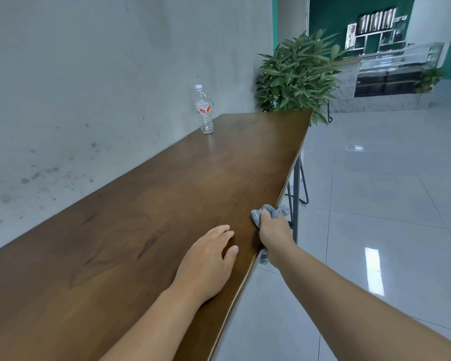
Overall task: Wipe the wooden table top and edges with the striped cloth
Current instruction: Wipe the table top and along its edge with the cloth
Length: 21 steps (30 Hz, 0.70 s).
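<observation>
- Right hand (274,231) grips the bunched grey cloth (270,211) on the brown wooden desk's (141,217) right edge.
- Left hand (206,261) rests flat, fingers relaxed.
- Advice: wrap cloth over the edge, slide steadily along it.

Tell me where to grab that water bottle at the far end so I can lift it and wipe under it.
Take the bottle around its labelled middle, coming from the open floor side on the right, since the wall stands close behind it. It is upright and slim, so one hand should wrap it. The left hand lies flat and free on the table; the right hand grips the cloth.
</observation>
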{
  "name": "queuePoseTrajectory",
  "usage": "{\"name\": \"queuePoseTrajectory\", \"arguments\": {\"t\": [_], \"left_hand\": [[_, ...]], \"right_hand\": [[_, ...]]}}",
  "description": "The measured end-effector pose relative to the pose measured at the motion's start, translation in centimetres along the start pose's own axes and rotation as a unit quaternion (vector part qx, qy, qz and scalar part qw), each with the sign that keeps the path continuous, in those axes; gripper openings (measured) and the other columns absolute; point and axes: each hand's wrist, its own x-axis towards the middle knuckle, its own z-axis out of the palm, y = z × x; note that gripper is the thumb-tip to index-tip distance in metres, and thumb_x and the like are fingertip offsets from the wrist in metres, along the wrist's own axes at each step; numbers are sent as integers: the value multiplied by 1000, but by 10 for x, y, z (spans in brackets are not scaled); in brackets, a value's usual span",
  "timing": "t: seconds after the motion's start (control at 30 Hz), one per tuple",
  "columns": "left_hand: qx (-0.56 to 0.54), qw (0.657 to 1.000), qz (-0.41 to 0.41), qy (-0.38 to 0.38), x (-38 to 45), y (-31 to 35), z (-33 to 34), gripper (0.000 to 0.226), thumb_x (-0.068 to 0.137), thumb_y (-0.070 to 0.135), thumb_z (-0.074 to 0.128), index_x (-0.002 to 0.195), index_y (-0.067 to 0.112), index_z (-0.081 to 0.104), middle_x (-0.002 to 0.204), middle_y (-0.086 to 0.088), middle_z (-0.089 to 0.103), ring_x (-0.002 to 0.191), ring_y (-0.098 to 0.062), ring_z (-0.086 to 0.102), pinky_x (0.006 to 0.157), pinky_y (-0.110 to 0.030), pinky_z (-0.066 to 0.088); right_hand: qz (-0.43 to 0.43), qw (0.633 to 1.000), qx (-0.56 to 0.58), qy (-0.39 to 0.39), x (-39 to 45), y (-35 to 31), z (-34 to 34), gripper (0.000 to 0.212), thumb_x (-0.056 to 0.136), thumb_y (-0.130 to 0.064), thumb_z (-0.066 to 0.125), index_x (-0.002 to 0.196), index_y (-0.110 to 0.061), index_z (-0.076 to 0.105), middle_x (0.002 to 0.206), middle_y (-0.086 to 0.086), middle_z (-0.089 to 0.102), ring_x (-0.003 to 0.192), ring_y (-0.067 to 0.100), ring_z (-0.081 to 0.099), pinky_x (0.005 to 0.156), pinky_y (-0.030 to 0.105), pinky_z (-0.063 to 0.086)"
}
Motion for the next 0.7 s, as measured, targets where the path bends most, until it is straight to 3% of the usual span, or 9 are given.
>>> {"name": "queuePoseTrajectory", "arguments": {"t": [0.07, 0.17, 0.23, 0.37, 0.47, 0.7], "left_hand": [[2, 1000, -2, 4, -9, -2, 0, 49, 100, 45, 34, 148, 36, 30, 155, 21, 22, 142, 2, 18, 114, -21, 17], [3, 1000, -4, 11, -18, -4, 1, 49, 100, 45, 33, 148, 36, 30, 155, 22, 21, 141, 3, 17, 115, -20, 17], [3, 1000, -7, 16, -19, -2, 1, 48, 100, 45, 32, 148, 36, 30, 154, 22, 22, 141, 3, 18, 116, -21, 18], [2, 1000, -10, 22, -16, -1, 1, 47, 101, 45, 31, 147, 36, 32, 154, 22, 23, 141, 3, 19, 114, -20, 17], [5, 1000, -9, 25, -17, -1, 1, 46, 101, 44, 31, 146, 36, 33, 153, 22, 24, 140, 4, 20, 112, -17, 16], [4, 1000, -7, 23, -19, 1, -1, 46, 102, 43, 31, 147, 35, 31, 154, 20, 24, 141, 2, 20, 113, -19, 17]], "right_hand": [[-7, 1000, 2, -10, -16, 8, 1, 58, 103, -43, 34, 153, -16, 25, 147, 9, 43, 124, 29, 47, 96, 41, 44], [-22, 999, 21, -25, -36, 21, 0, 51, 104, -40, 33, 150, -19, 28, 129, 7, 50, 95, 18, 48, 61, 29, 40], [-30, 999, 20, -27, -39, 24, 0, 51, 104, -39, 33, 150, -19, 28, 119, 3, 49, 85, 14, 46, 53, 27, 34], [-32, 999, 5, -19, -25, 17, 0, 54, 103, -40, 34, 150, -14, 29, 140, 9, 48, 107, 23, 48, 81, 37, 42], [-20, 1000, 12, -11, -11, 8, -1, 57, 102, -42, 36, 151, -14, 29, 142, 11, 47, 121, 28, 49, 100, 43, 44], [-7, 1000, 20, 7, -12, 4, 2, 59, 102, -46, 36, 151, -15, 30, 143, 10, 47, 125, 30, 49, 105, 47, 43]]}}
